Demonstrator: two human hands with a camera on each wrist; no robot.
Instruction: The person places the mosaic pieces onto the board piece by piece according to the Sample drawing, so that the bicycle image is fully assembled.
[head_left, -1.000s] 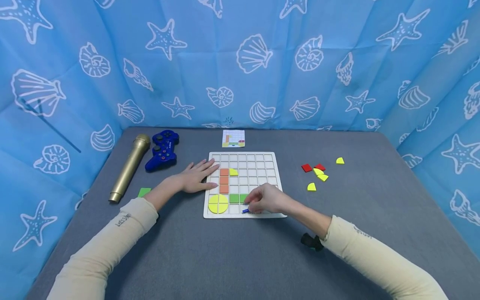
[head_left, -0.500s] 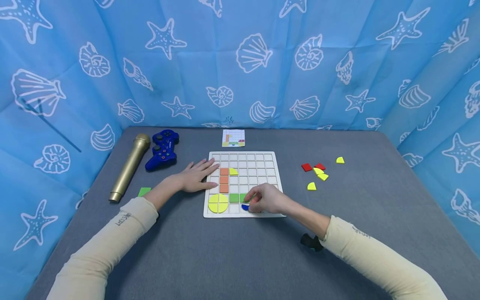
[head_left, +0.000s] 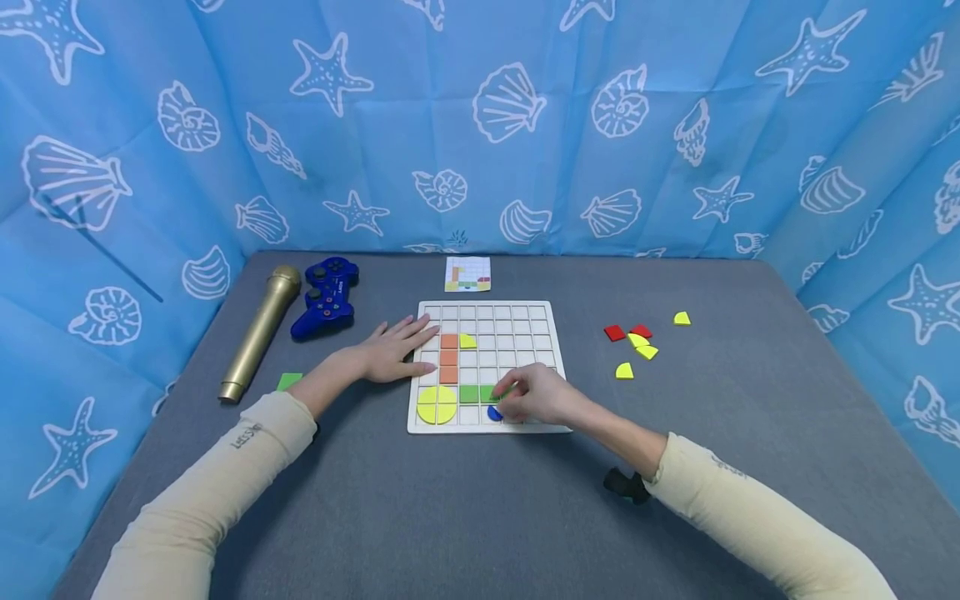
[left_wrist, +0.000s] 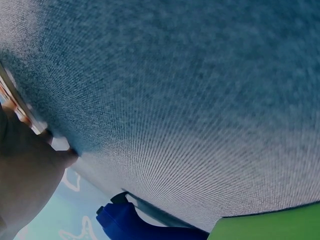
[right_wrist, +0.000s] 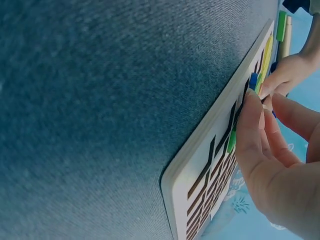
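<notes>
A white gridded board (head_left: 513, 317) lies on the grey table. My left hand (head_left: 392, 350) rests on its left edge with fingers spread; the left wrist view shows part of that hand (left_wrist: 30, 170) at the left. Over the board's lower middle, my right hand (head_left: 542, 395) pinches a small blue tile (head_left: 494, 412) with a rounded edge. In the right wrist view the blue tile (right_wrist: 253, 80) shows at a fingertip. Just above it sit green square tiles (head_left: 468, 394), partly covered by the hand. Orange squares (head_left: 448, 358) and a yellow circle of quarter tiles (head_left: 437, 405) fill cells at left.
A patterned card (head_left: 468, 274) lies beyond the board. Loose red (head_left: 615, 333) and yellow tiles (head_left: 624, 371) lie to the right. At left are a gold microphone (head_left: 262, 333), a blue game controller (head_left: 327, 298) and a green piece (head_left: 288, 381) beside the left forearm.
The blue tile has turned in the right fingers, from a thin edge-on strip to showing its rounded face. The left hand has stayed on the board.
</notes>
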